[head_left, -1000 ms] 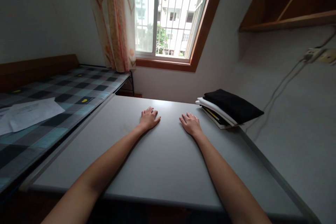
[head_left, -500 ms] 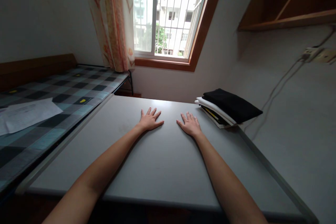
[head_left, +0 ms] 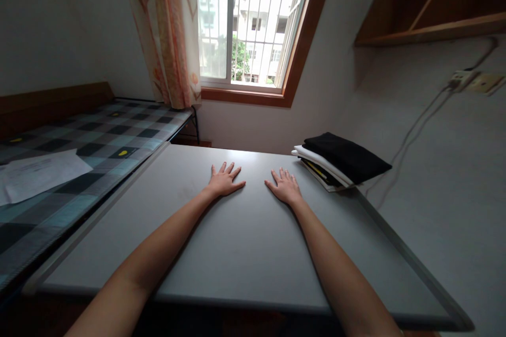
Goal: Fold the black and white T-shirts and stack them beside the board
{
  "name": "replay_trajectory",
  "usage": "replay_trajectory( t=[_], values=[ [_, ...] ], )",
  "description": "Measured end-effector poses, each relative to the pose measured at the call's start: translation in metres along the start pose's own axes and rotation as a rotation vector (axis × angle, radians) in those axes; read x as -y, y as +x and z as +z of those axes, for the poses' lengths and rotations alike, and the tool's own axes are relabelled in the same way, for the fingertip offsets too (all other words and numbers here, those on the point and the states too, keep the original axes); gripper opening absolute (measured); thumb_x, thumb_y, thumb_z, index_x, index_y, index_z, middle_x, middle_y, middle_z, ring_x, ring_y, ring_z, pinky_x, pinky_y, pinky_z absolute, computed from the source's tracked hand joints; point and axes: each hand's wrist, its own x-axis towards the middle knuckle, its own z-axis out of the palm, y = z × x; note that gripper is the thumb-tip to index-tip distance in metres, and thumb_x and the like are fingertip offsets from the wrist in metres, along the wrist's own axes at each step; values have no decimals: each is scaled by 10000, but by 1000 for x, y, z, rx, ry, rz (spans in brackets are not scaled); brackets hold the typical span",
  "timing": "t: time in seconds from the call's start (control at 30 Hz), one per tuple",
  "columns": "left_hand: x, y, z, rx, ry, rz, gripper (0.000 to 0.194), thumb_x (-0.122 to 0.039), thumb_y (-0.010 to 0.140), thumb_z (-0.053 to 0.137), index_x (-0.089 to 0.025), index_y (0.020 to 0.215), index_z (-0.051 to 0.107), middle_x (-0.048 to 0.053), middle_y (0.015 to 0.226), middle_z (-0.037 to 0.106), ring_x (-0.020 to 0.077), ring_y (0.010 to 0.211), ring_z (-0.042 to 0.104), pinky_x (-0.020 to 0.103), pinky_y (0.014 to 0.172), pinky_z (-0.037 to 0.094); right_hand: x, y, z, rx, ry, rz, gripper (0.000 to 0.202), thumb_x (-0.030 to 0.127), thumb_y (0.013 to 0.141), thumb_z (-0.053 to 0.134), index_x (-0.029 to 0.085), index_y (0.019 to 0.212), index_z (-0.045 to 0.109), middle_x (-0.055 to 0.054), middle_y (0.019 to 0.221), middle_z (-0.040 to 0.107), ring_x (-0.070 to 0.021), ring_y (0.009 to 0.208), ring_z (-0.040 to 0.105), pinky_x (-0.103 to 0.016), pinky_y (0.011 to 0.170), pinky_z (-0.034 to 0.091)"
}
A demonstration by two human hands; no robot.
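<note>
My left hand (head_left: 224, 181) lies palm down on the grey table (head_left: 241, 242), its fingers spread. To its right, my right hand (head_left: 285, 187) rests flat on the same surface with the fingers apart. Neither hand holds anything, and a strip of tabletop separates the two thumbs. Just beyond my right hand, at the table's far right, is a stack of folded cloth: a black piece (head_left: 346, 158) on top, a white piece (head_left: 322, 159) under it, and dark and yellow layers lower down.
Left of the table stands a bed with a checked mattress (head_left: 150, 134) and white papers (head_left: 47, 174) on it. A barred window (head_left: 256, 26) and a flowered curtain (head_left: 169, 31) are ahead. Wooden shelves (head_left: 430, 29) and a socket with a cord (head_left: 460, 80) are on the right wall.
The whole view has shifted very slightly to the left. Both hands stay in the same place on the table, fingers still spread.
</note>
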Motion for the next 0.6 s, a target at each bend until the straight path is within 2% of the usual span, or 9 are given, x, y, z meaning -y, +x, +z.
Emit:
replay_trajectory(
  t=[0.6],
  values=[
    [1,2,1,0,0,2,785,-770,837,292,-357,1505,286,45,1599,211,380,1459,134,698,1096,42,-1,-1,0,-10,10,-2,743,676,915,268,256,1527,275,-119,1607,168,-267,1473,120,-433,1166,104]
  ],
)
